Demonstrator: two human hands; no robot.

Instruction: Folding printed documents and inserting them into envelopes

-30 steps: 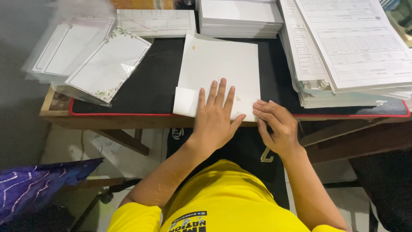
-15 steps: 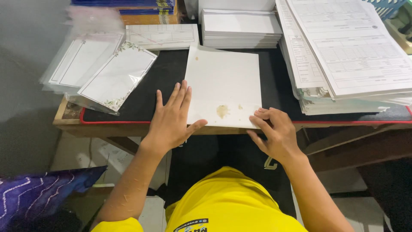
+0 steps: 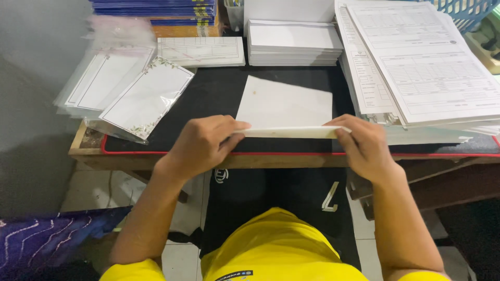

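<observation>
Since half a second ago the white sheet (image 3: 284, 104) has its near edge lifted and turned up into a narrow fold, where it lay flat before; the left hand (image 3: 203, 143) has come off the mat and now grips that fold's left end. Right hand (image 3: 364, 143) pinches the right end, fingers (image 3: 341, 130) closed on the paper's edge. Left fingers (image 3: 229, 127) are likewise clamped on the fold, thumb under. Sheet sits on the black mat (image 3: 208, 93) with red trim, middle of the bench (image 3: 88, 156), far part still flat, faint stain near its left.

Just right: tall stack of printed forms (image 3: 422, 62), overhanging the mat. Far centre: pile of white envelopes (image 3: 294, 41). Far left of that: a ruled form pad (image 3: 200, 51), behind it blue-edged books (image 3: 156, 8). Left: clear plastic sleeves holding floral-bordered cards (image 3: 148, 96), partly off the mat. Far right corner: blue basket (image 3: 474, 13). Near: yellow shirt (image 3: 271, 244), black shorts, purple patterned cloth (image 3: 47, 239) near left.
</observation>
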